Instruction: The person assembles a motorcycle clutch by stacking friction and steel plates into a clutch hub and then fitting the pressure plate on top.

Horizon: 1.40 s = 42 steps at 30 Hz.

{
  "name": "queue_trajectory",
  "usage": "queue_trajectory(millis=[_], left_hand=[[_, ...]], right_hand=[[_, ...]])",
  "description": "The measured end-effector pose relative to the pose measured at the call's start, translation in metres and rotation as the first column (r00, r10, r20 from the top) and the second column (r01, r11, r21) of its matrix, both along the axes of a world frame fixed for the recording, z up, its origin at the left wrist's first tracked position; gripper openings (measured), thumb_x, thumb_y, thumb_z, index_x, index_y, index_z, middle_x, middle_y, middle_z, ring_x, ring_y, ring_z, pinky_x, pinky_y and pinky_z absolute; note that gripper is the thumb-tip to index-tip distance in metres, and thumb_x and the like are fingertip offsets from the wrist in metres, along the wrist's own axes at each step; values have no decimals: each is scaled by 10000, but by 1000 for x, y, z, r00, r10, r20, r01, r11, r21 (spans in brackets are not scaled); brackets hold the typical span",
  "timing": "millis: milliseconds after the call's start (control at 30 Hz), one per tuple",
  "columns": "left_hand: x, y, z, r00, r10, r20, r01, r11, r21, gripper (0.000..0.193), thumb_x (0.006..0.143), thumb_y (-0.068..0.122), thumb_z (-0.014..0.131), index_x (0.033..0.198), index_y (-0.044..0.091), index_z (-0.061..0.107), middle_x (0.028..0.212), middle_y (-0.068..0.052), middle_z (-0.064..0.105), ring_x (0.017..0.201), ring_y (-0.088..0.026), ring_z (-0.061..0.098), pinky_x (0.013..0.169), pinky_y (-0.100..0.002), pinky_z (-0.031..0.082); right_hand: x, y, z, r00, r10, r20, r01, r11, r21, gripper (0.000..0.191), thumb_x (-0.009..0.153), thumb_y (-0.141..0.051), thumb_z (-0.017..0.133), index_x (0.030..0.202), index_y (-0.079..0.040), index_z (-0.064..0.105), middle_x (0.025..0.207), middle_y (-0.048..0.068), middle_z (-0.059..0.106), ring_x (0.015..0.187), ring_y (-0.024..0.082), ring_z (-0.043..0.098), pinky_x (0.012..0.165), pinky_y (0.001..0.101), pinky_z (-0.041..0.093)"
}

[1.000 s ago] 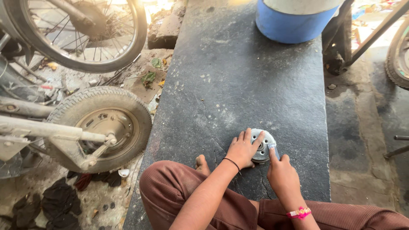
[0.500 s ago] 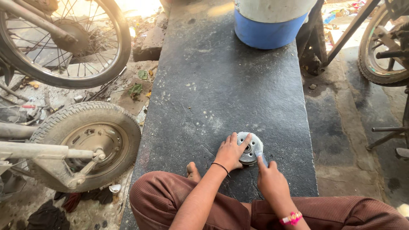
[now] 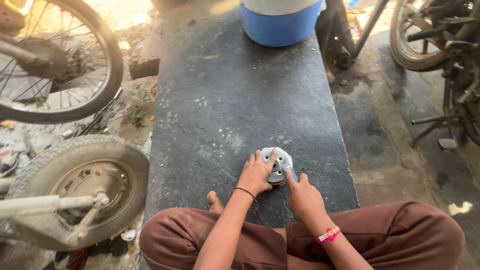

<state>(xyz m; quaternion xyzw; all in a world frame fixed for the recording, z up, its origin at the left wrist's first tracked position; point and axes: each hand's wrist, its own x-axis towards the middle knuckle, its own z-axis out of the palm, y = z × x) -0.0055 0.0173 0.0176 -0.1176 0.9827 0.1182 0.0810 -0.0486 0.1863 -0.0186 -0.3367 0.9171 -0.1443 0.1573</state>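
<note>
Setting: a person sits cross-legged on a long dark stone slab (image 3: 240, 100), seen from their own head.
Metal disc: a round grey part with small holes (image 3: 278, 165) lies flat on the slab, just ahead of the knees, nearer the slab's right edge.
Left hand: the left hand (image 3: 256, 174) rests on the disc with fingers spread, apparently pressing down to keep it from turning.
Right hand: the right hand (image 3: 301, 195) pinches a small bluish strip (image 3: 290, 172) against the disc's near rim.
Open room: bare slab stretches ahead to a blue tub (image 3: 280, 25) at the far end.
Edges: a small wheel (image 3: 85, 185) and a spoked wheel (image 3: 60, 60) crowd the left side; bare floor lies to the right.
</note>
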Motion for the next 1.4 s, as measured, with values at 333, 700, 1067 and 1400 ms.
queue_trajectory(millis=[333,700,1067,1400], left_hand=[[-6,3,2,996,16,83,-15,1000,-13,1235,562,293,972,1600,200,310,1373,-289,476,1242,-436,537,1021,-474,508],[-5,2,-4,998,-2,71,5,999,-39,1269,551,308,983,1604,225,279,1391,-276,451,1267,-424,516,989,-477,528],[-2,3,-4,995,27,99,-26,1000,-9,1289,577,336,994,1605,273,219,1417,-213,416,1307,-389,481,1036,-498,479],[-2,-1,-5,997,23,79,-24,1000,7,1291,561,255,991,1593,344,220,1478,-181,355,1374,-358,418,1041,-481,474]], right_hand=[[0,1,2,1000,-8,-5,8,1000,8,555,920,-99,552,1467,-176,500,1046,196,578,783,387,706,691,488,593],[0,4,3,1000,21,19,-20,998,-56,634,843,-51,610,1462,-115,491,1072,219,569,775,407,699,679,497,588],[1,3,5,999,7,44,-6,1000,-20,629,866,-51,608,1476,-119,470,1074,207,562,787,384,706,671,464,600],[1,3,3,999,32,41,-32,999,-16,637,866,-30,606,1483,-103,467,1064,200,564,769,364,708,654,442,605]])
